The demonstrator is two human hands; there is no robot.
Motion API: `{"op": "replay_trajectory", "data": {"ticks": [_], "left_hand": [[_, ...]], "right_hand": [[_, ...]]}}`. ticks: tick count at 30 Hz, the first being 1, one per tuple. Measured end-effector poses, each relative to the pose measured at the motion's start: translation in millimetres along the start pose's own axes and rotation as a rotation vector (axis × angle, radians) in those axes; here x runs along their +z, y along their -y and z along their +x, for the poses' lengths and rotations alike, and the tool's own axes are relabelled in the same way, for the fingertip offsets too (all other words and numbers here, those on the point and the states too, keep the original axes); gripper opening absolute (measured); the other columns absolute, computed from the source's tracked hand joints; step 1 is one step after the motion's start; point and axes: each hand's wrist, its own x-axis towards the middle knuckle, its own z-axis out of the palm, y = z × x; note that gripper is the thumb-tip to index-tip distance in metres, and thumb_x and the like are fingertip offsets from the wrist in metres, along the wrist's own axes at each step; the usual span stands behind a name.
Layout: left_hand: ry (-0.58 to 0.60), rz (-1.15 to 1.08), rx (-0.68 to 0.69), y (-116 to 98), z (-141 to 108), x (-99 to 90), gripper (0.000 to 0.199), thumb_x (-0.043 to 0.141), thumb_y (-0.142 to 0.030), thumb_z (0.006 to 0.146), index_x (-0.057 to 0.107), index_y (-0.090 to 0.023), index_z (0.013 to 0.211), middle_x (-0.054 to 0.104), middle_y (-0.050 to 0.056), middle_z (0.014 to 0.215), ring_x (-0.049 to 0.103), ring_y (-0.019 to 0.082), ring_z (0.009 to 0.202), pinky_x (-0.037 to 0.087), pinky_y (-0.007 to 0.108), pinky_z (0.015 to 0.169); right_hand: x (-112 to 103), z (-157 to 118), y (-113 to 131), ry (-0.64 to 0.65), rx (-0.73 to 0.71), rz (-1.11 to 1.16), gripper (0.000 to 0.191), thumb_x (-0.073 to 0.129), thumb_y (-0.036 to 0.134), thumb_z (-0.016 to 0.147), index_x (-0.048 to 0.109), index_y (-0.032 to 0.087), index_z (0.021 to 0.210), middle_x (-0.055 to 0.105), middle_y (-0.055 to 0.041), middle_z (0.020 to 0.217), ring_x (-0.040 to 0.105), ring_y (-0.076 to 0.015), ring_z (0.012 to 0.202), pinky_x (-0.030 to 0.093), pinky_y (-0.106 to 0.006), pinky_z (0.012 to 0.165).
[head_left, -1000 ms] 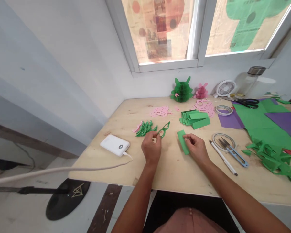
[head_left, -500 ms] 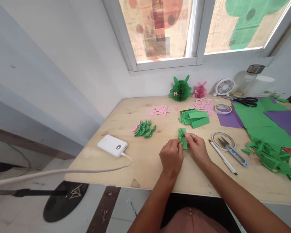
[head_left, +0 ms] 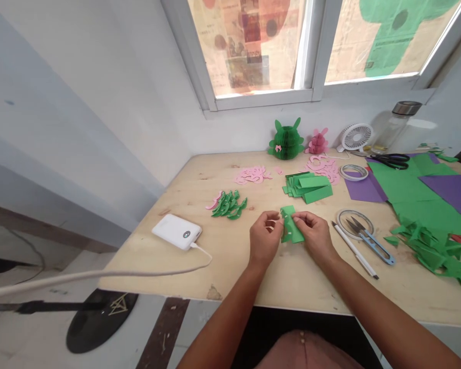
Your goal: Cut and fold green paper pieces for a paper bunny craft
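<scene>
Between my hands, over the front part of the table, is a small green paper rectangle [head_left: 297, 231]. A narrow curved green paper piece [head_left: 286, 236] with small whitish patches lies along its left side. My left hand [head_left: 264, 240] pinches the curved piece at its left edge, thumb and forefinger together. My right hand [head_left: 315, 234] grips the rectangle by its upper right side, the thumb resting on top. Just beyond is a pile of green paper strips [head_left: 309, 187]. To the left sits a heap of curved green cutouts [head_left: 229, 204] with a pink one at its edge.
Right of my hands lie a white pen [head_left: 355, 251], blue-handled thread snips [head_left: 372, 243] and a tape roll [head_left: 343, 220]. Green scraps [head_left: 426, 248] are farther right. A power bank [head_left: 176, 231] with a cable is at left. Paper figures [head_left: 286, 142] and a fan [head_left: 356, 137] stand behind.
My left hand has shifted slightly left and its fingers have loosened and re-pinched at the paper's edge. The green rectangle has turned and now shows more of its right side.
</scene>
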Motion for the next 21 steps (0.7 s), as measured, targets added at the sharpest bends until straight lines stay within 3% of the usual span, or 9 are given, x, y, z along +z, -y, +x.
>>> {"op": "replay_trajectory", "data": {"ticks": [5,9,14,18,21], "left_hand": [[0.052,-0.091,-0.125,10.4,21.7,7.4,0.034,0.059,-0.023,0.076,0.054,-0.012,0.108,0.063,0.010,0.094,0.064,0.013,0.066,0.049,0.021,0.052],[0.087,0.004,-0.119,14.1,26.9,8.5,0.036,0.054,-0.018,0.076,0.052,-0.014,0.112,0.061,0.009,0.100,0.063,0.012,0.067,0.048,0.022,0.053],[0.223,0.275,-0.008,7.5,17.7,-3.8,0.021,0.058,-0.019,0.075,0.061,-0.020,0.095,0.062,0.000,0.082,0.056,0.012,0.062,0.047,0.027,0.066],[0.319,0.485,0.109,-3.4,-1.4,-3.0,0.019,0.068,-0.018,0.068,0.062,-0.020,0.086,0.062,0.002,0.085,0.058,0.021,0.085,0.044,0.033,0.081],[0.411,0.960,0.323,-7.1,-12.4,3.5,0.020,0.067,-0.028,0.074,0.060,-0.017,0.090,0.062,0.007,0.093,0.057,0.026,0.092,0.045,0.036,0.078]], "right_hand": [[2.0,-1.6,3.0,-0.006,0.013,0.008,0.038,0.067,0.050,0.068,0.068,0.015,0.081,0.069,-0.0065,0.070,0.058,-0.0169,0.058,0.046,-0.027,0.050],[0.3,-0.3,3.7,-0.043,0.027,0.000,0.035,0.068,0.047,0.068,0.069,0.015,0.082,0.069,-0.0057,0.071,0.058,-0.0163,0.059,0.046,-0.027,0.051],[-6.7,2.6,10.0,-0.137,0.040,-0.016,0.033,0.065,0.044,0.071,0.069,0.015,0.086,0.069,-0.0041,0.071,0.059,-0.0165,0.060,0.047,-0.027,0.054],[-11.0,4.8,15.4,-0.200,0.038,-0.030,0.030,0.063,0.042,0.072,0.068,0.016,0.085,0.069,-0.0036,0.072,0.059,-0.0157,0.061,0.046,-0.027,0.056],[-12.0,5.5,16.0,-0.208,0.035,-0.039,0.030,0.063,0.041,0.071,0.068,0.015,0.085,0.068,-0.0034,0.072,0.058,-0.0153,0.061,0.046,-0.027,0.057]]}}
